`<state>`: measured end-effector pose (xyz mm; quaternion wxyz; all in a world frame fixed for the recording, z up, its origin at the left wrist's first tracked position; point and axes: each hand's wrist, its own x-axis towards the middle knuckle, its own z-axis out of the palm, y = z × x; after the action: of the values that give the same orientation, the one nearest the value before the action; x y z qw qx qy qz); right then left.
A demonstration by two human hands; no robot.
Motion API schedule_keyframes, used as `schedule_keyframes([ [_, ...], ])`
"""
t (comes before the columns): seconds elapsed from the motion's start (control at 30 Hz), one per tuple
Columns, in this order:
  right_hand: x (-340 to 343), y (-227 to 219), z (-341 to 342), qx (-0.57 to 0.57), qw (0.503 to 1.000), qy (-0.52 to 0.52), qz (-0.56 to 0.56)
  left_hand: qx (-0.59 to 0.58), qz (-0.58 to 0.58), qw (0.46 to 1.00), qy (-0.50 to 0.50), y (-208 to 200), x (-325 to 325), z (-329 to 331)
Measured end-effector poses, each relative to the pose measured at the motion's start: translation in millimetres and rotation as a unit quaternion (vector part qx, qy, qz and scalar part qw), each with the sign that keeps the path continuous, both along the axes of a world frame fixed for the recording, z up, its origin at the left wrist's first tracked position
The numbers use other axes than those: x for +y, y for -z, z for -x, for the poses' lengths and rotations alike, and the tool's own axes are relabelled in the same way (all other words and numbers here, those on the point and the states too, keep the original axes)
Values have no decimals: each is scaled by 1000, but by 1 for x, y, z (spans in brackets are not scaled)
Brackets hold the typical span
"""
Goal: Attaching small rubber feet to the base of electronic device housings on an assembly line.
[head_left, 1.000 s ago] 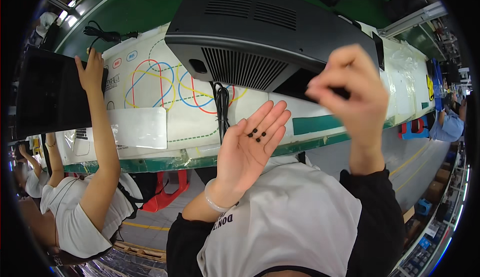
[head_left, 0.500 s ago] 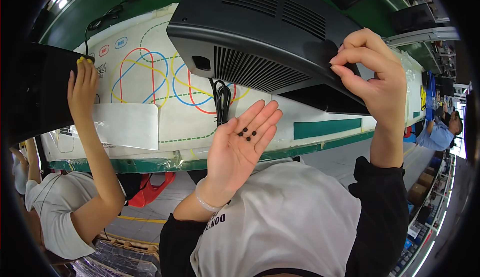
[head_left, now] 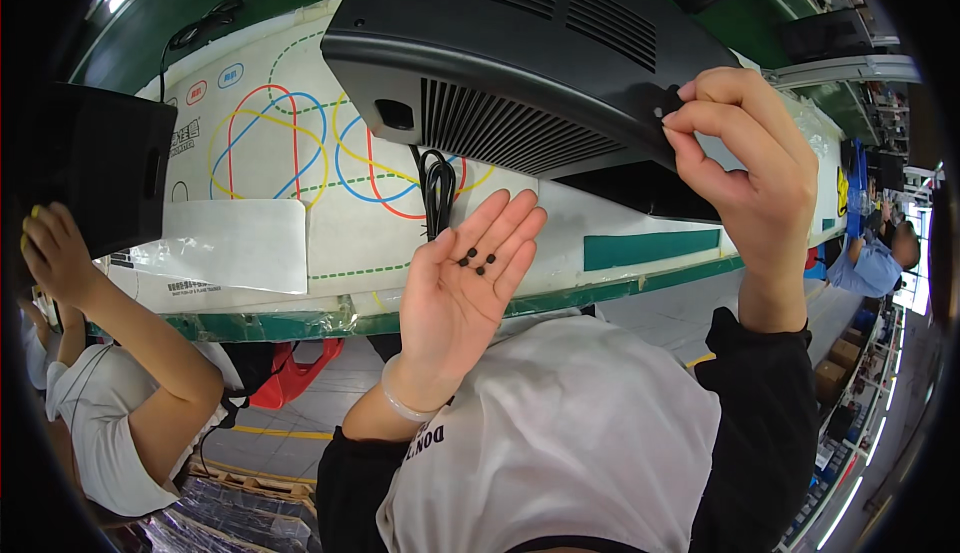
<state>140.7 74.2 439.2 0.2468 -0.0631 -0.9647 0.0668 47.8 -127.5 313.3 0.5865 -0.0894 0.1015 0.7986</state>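
Note:
My left hand (head_left: 453,303) is palm up with its fingers stretched out. Several small black round pieces (head_left: 480,271) lie loose on it, near the base of the fingers. A large black casing (head_left: 480,43) with slotted vents rests tilted on the table in front of me. At the casing's right end, my right hand (head_left: 745,138) has thumb and index finger pinched together close to a dark spot (head_left: 667,103) on the surface. Whatever sits between those fingertips is too small or hidden to name. A coiled black cable (head_left: 438,193) lies below the casing's left corner.
The table (head_left: 300,73) has a white cover with coloured looping lines. A white sheet (head_left: 240,243) lies to the left. Beside it is another black casing (head_left: 100,153), with a co-worker's hand (head_left: 58,258) in yellow finger covers at its edge. A red stool (head_left: 295,373) stands below.
My right hand remains pinched at the casing, with a dark spot now showing by the fingertips. My left hand has shifted slightly left. The co-worker's hand moved left and down along the other casing.

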Motion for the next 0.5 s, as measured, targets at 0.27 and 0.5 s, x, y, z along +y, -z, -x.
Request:
schedule_keyframes([
  [0.27, 1, 19, -11, 68, 997, -39, -1, -19, -1, 1000, -19, 0, -2, 1],
  [0.5, 0, 29, -13, 65, 997, -46, -14, -8, 4, 1000, -15, -1, 2, 2],
])
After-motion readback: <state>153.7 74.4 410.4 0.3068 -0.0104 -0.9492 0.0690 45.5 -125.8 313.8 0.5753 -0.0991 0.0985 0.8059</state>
